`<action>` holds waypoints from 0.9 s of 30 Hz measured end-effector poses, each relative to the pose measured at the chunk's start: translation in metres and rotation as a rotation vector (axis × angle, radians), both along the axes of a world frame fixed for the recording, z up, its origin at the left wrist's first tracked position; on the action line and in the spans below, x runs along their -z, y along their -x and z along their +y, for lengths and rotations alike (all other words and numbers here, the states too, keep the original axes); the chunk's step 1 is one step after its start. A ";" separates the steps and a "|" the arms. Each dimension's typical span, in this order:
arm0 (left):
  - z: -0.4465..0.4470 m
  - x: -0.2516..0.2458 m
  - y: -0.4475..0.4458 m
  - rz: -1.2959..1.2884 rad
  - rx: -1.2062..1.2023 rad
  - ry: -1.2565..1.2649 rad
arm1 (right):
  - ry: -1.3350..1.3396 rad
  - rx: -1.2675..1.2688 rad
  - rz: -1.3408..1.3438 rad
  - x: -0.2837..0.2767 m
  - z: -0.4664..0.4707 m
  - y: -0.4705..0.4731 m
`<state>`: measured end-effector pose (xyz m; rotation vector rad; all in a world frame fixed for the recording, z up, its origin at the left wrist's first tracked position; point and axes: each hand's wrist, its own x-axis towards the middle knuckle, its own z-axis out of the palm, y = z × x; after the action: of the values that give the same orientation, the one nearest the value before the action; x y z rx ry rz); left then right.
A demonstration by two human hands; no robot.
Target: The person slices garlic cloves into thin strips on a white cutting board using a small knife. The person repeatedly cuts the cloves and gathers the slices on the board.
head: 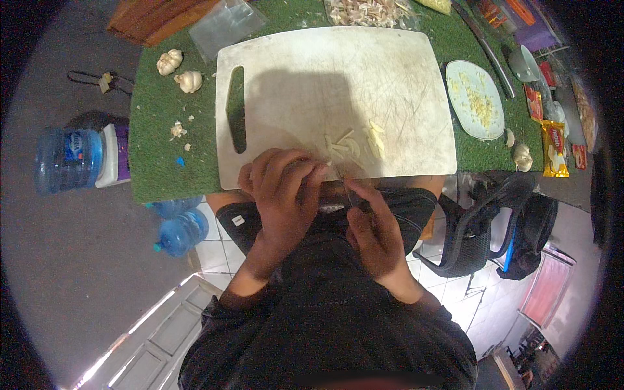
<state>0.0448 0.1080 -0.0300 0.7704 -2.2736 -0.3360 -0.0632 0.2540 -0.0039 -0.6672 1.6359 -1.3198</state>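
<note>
A white plastic cutting board [302, 97] lies before me, with a slot handle at its left. At its near edge my left hand [287, 190] bends its fingers over a pale garlic piece [328, 163] by the fingertips. My right hand [374, 224] is closed on the handle of a knife [341, 171], whose thin blade points at the left fingertips. Beyond the blade lie garlic slices [347, 144], and more slices [376, 139] sit just to their right. Right of the board, an oval white plate [460, 117] bears chopped garlic [481, 108].
Two garlic bulbs [188, 81] and peel scraps lie left on the green mat [161, 122]. A bag of peels [373, 12] is at the far edge. Right are a long knife [487, 51], a small bowl [524, 63], a garlic bulb [523, 157] and snack packets [555, 146].
</note>
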 end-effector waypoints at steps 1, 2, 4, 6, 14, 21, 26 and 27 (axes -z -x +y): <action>0.001 -0.001 -0.001 -0.019 0.000 -0.023 | -0.017 -0.009 -0.012 -0.002 0.003 0.000; 0.002 -0.002 -0.003 -0.031 0.003 -0.042 | -0.030 -0.017 -0.023 -0.003 0.003 0.000; 0.002 -0.004 -0.006 -0.047 0.021 -0.068 | -0.034 -0.023 -0.050 -0.004 0.005 -0.001; 0.001 -0.006 -0.010 -0.057 0.050 -0.079 | -0.033 -0.027 -0.076 -0.004 0.005 -0.001; -0.002 -0.004 -0.011 -0.084 0.100 -0.058 | -0.062 -0.065 -0.087 -0.008 0.006 0.001; -0.001 -0.003 -0.010 -0.054 0.094 -0.079 | -0.073 -0.066 -0.037 -0.005 0.001 -0.003; -0.001 -0.005 -0.011 -0.065 0.097 -0.065 | -0.029 -0.082 0.015 -0.005 -0.005 -0.002; -0.001 -0.005 -0.011 -0.064 0.098 -0.073 | -0.034 -0.082 0.009 -0.006 -0.005 -0.001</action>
<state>0.0557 0.1066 -0.0248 0.7168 -2.3756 -0.4477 -0.0619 0.2487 0.0021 -0.7134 1.6173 -1.2292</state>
